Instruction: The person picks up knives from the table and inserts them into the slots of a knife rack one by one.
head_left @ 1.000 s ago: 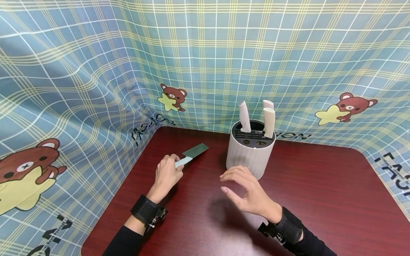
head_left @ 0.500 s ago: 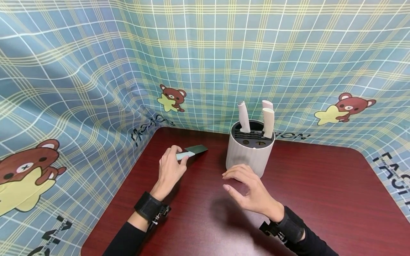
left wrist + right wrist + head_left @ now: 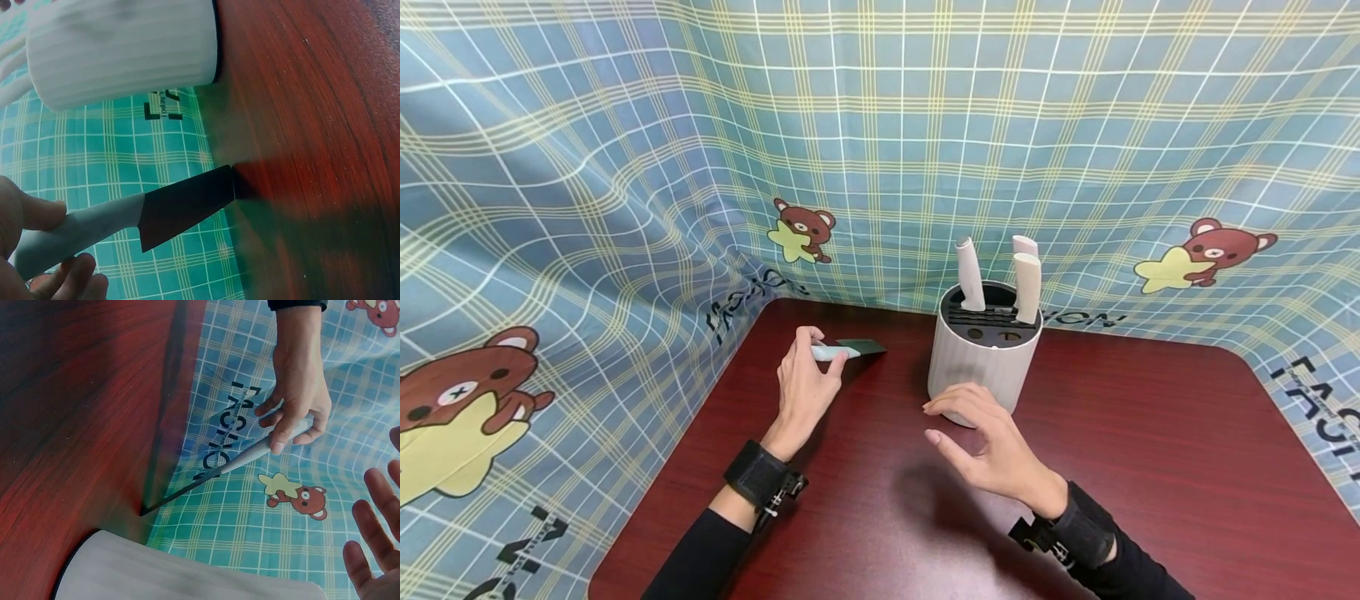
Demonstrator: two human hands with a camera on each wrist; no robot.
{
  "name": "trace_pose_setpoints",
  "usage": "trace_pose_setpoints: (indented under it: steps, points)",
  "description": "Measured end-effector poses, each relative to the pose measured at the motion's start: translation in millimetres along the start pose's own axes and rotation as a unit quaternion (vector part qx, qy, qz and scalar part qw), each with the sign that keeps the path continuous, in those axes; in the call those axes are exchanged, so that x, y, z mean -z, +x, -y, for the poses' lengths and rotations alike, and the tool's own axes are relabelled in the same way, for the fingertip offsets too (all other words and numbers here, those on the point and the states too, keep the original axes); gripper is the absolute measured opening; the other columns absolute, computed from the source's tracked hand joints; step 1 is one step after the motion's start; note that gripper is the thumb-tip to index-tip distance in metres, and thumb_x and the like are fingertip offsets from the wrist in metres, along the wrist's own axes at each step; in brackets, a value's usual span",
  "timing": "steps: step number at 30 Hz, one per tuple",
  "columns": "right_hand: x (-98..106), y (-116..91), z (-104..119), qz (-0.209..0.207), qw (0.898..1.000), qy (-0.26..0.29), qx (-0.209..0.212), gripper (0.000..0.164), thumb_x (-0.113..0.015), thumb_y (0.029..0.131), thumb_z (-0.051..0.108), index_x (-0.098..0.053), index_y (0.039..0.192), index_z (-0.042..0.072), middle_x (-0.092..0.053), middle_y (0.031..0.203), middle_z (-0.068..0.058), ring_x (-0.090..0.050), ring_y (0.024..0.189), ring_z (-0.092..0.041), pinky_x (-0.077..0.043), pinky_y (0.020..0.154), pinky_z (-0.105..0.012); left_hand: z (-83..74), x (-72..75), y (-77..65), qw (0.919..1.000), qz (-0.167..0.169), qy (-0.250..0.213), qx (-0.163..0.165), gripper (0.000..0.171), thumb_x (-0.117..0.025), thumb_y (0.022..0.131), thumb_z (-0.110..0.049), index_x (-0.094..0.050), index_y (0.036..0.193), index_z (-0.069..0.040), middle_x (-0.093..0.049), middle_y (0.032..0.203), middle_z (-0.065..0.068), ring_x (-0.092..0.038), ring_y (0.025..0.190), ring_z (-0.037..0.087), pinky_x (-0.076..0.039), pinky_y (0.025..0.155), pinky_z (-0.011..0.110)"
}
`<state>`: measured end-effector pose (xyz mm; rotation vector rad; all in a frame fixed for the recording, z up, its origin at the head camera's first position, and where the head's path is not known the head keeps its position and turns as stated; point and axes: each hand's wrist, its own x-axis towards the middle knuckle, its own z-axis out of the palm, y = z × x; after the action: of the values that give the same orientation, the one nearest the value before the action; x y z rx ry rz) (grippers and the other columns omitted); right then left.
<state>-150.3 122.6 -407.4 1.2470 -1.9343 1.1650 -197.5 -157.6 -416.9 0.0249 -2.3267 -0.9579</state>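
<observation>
My left hand (image 3: pixel 803 390) grips a knife (image 3: pixel 835 352) by its pale handle, thumb on one side and fingers on the other. Its dark, broad blade (image 3: pixel 187 203) slants down, and the tip meets the tabletop in the left wrist view. The right wrist view shows the same knife (image 3: pixel 250 456) edge-on, handle end raised. To the right, my right hand (image 3: pixel 996 462) hovers over the table with fingers loosely bent, holding nothing. Just beyond its fingertips stands a white ribbed knife block (image 3: pixel 977 375). Three pale knife handles (image 3: pixel 1028 287) stick up from the block's dark slotted top.
A dark red wooden table (image 3: pixel 1135 433) carries everything. Blue plaid cloth (image 3: pixel 880 150) printed with bears hangs behind and along the left side, close to the table's edges. Each wrist wears a black strap (image 3: pixel 763 477) with a small camera.
My left hand has moved forward and lifted the knife's handle, so the blade has gone from lying flat to tilting tip-down. My right hand has barely shifted.
</observation>
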Motion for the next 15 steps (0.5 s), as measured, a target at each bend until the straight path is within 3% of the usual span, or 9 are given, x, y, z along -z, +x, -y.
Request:
trace_pose_setpoints:
  steps: [15]
  points:
    - [-2.4,-1.3,-2.5,-0.003,1.0,0.003,-0.002,0.04,-0.08,0.078,0.004,-0.071,0.116,0.014,-0.072,0.108,-0.002,-0.063,0.107,-0.02,-0.039,0.106,-0.027,-5.3,-9.2,9.9,0.9975,-0.05,-0.047,0.018,0.055,-0.087,0.081,-0.023,-0.05,0.12,-0.01,-0.07,0.097,0.014,-0.067,0.089,0.036,-0.05,0.08,0.05]
